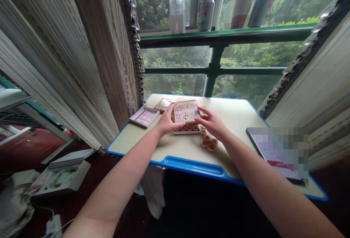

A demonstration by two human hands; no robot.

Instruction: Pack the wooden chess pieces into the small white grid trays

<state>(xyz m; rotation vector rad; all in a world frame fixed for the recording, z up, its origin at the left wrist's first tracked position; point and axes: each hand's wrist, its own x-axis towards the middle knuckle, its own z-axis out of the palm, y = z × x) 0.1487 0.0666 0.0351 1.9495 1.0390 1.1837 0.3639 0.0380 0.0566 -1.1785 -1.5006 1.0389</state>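
Note:
Between my two hands is a box lid (186, 111) printed with "Chinese Chess" and brush-style characters. My left hand (166, 122) grips its left side, the thumb along the near edge. On the opposite side my right hand (212, 122) holds it with thumb and fingers. Under the lid sits the box bottom (187, 132), whose near row of round wooden chess pieces (189, 127) shows below the lid's edge; the rest is covered. Several loose chess pieces (209, 143) with red and dark markings lie on the table just right of the box, near my right hand.
On the table (232, 110), left of the box, lie a shallow tray (144, 116) with red lines and a flat box (163, 104). A tablet-like device (273, 154) rests at the right edge. Cans (206, 13) stand on the window ledge; curtains hang both sides.

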